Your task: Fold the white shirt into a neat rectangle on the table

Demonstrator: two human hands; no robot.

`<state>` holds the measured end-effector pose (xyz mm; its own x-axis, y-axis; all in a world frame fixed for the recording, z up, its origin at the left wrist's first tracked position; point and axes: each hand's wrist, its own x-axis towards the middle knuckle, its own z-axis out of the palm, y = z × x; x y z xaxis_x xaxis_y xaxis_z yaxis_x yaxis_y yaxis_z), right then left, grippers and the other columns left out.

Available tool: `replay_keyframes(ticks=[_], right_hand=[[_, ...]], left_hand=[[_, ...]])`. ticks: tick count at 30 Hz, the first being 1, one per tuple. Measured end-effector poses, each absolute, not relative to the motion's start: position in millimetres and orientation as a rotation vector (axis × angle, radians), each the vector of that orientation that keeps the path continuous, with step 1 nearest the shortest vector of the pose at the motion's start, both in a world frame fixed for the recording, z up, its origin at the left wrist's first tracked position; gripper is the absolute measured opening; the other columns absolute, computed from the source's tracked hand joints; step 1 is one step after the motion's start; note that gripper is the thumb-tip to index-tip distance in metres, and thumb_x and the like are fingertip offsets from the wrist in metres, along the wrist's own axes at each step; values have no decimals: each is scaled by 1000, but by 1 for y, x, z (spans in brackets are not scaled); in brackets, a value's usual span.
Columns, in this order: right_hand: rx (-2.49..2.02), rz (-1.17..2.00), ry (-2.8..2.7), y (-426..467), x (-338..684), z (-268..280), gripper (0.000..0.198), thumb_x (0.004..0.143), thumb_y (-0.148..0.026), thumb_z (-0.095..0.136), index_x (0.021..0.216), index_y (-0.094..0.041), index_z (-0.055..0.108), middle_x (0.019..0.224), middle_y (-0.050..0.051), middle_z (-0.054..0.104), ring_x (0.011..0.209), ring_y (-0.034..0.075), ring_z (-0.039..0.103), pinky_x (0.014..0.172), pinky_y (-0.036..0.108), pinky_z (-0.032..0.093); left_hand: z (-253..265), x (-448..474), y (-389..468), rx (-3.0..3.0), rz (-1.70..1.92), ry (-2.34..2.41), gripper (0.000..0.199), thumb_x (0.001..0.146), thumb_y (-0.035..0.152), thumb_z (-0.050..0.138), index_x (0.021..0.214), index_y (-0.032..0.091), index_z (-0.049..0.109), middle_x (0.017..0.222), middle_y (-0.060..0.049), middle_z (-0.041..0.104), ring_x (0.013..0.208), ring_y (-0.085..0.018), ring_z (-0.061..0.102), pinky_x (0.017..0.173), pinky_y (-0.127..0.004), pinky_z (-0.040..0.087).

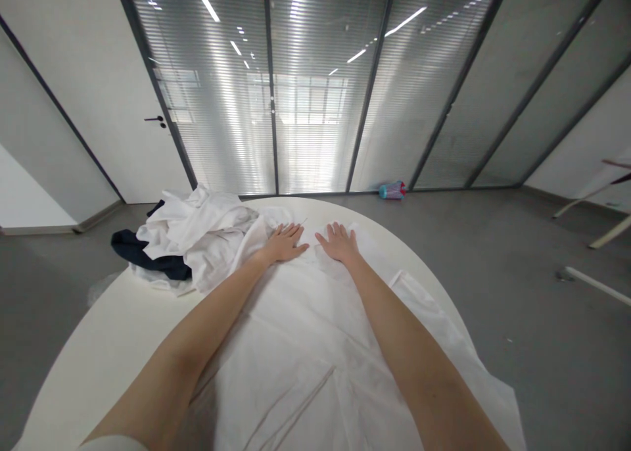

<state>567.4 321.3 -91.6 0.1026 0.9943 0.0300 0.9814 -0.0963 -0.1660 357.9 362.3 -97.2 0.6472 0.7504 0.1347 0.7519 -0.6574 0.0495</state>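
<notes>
A white cloth garment (305, 326) is spread over the round white table (133, 326), its right side hanging past the edge near me. Both my arms reach across it. My left hand (284, 242) lies flat at the garment's far end, fingers stretched out and thumb pointing inward. Beside it, a short gap away, my right hand (339, 242) rests palm down with its fingers spread. Neither hand grips anything. A few long creases run through the cloth close to me.
A heap of crumpled white clothes (197, 231) with a dark navy piece (148, 254) lies at the table's left. A blue and pink bin-like object (392, 190) is on the floor by the glass partition (315, 109). Pale furniture legs (599, 286) stand at right.
</notes>
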Motion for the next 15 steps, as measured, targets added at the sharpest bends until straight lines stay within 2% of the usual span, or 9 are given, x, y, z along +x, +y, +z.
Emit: replay_keyframes(ticks=[2,5,7,10,12,15], right_hand=[[-2227,48,-1952,317,567,-90,83,98,-67,17,158,-11,23,165,13,14,152,33,10,119,59,7],[-2096,-103,-2021,312,563,-86,71,102,-57,22,157,-13,26,166,11,15,152,31,11,120,56,9],[-2044,-125,-1999,311,561,-82,60,104,-45,25,155,-15,32,163,12,27,148,29,26,118,49,20],[-2173,-27,-1734,316,566,-75,49,102,-27,28,147,-16,44,145,15,53,131,26,50,106,41,38],[-2241,64,-1650,319,576,-72,44,100,-24,30,135,-18,58,129,15,65,120,27,58,98,39,43],[-2217,149,-1727,323,594,-68,38,99,-26,37,112,-19,72,113,13,71,110,28,63,92,37,45]], left_hand=[[-97,358,359,-2799,-310,-1273,69,99,60,30,154,18,34,161,-11,29,151,-30,22,122,-52,14],[-93,359,352,-2729,-466,-1159,58,101,51,35,151,22,40,161,-8,32,150,-30,22,122,-52,14],[-86,360,350,-2757,-503,-1048,53,101,47,40,148,23,44,159,-8,35,149,-29,27,121,-51,19],[-71,358,349,-2891,-460,-892,40,96,37,51,133,24,59,146,-9,52,135,-25,47,114,-40,34],[-60,354,349,-2967,-388,-856,32,90,27,58,121,25,66,130,-7,61,122,-22,56,108,-33,40],[-48,347,349,-3000,-304,-913,39,78,17,65,117,22,64,116,-7,64,109,-21,61,95,-29,46]])
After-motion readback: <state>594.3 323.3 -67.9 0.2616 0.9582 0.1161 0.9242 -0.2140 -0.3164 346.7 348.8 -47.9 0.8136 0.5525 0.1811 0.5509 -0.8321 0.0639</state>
